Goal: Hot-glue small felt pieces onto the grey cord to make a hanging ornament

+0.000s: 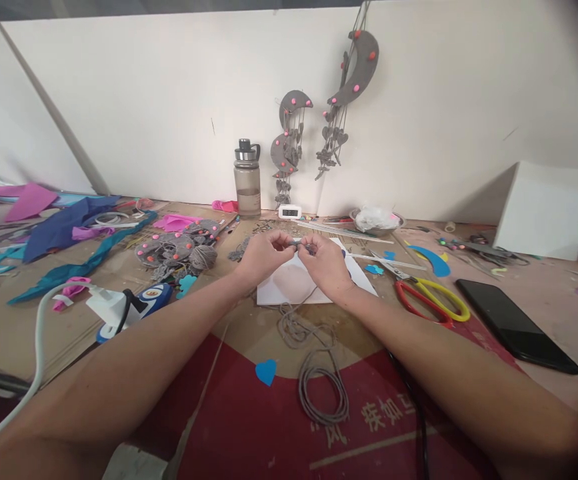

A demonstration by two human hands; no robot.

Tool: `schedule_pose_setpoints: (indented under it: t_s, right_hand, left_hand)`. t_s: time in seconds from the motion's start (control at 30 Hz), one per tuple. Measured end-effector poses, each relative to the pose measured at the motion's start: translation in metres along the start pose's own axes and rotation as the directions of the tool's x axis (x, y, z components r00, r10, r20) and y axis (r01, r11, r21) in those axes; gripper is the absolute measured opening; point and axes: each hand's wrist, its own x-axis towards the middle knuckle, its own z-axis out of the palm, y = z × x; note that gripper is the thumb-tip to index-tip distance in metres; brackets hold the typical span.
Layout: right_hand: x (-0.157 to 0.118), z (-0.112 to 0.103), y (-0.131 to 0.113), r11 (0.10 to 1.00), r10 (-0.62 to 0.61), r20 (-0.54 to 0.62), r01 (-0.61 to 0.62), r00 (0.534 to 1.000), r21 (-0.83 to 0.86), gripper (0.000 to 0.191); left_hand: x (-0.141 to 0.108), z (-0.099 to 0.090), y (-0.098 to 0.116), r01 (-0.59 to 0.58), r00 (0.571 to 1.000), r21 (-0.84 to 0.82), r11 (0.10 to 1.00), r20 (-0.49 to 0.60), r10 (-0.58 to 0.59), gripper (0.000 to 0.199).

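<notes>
Our left hand [270, 255] and right hand [325, 264] both pinch, nearly closed, on a small grey piece [297, 245] above the white sheet [267, 295]; best we hold it steady, keeping the grey cord [323, 418] slack and untangled.

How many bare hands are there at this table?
2: the bare left hand and the bare right hand, close together over the white paper sheet, holding a small grey piece. No others show.

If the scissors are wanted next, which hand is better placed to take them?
Probably the right hand: the scissors lie on its side, nearer to it. The left hand would have to reach across. Both seem to hold the gray piece, though.
</notes>
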Motion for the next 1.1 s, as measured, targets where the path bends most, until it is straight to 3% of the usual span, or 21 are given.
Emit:
schedule_pose_setpoints:
  t_s: [0.2,0.4,0.5,0.7,0.87,1.03,1.1]
  right_hand:
    - [-0.003,0.001,-0.002,0.994,-0.033,0.009,0.034,0.999,-0.104,0.014]
    - [-0.005,0.002,-0.002,0.992,-0.039,0.028,0.042,0.999,-0.12,0.011]
    - [-0.005,0.001,-0.003,0.993,-0.076,0.041,0.079,0.996,-0.083,0.014]
    - [-0.005,-0.002,-0.004,0.992,-0.122,0.036,0.123,0.992,-0.024,0.024]
    - [-0.004,-0.001,-0.003,0.994,-0.108,0.02,0.109,0.994,-0.01,0.023]
    - [-0.003,-0.003,-0.004,0.998,-0.068,0.031,0.068,0.997,0.007,0.019]
    - [-0.003,-0.004,-0.005,0.998,-0.057,0.034,0.056,0.998,0.009,0.018]
  left_hand:
    - [0.0,-0.004,0.002,-0.102,0.995,0.219,0.97,0.004,0.103,0.009]
    - [-0.002,-0.005,0.003,-0.123,0.992,0.357,0.926,0.038,0.117,0.008]
    - [-0.001,-0.006,0.004,-0.074,0.997,0.282,0.956,0.026,0.069,0.01]
    - [0.005,-0.008,0.001,0.148,0.989,0.008,0.989,0.028,-0.148,0.016]
    - [0.005,-0.007,-0.001,0.153,0.987,-0.048,0.987,0.058,-0.15,0.013]
    - [0.004,-0.007,0.002,0.12,0.991,0.03,0.992,0.059,-0.121,0.013]
    - [0.006,-0.011,0.002,0.092,0.989,0.023,0.996,0.117,-0.094,0.014]
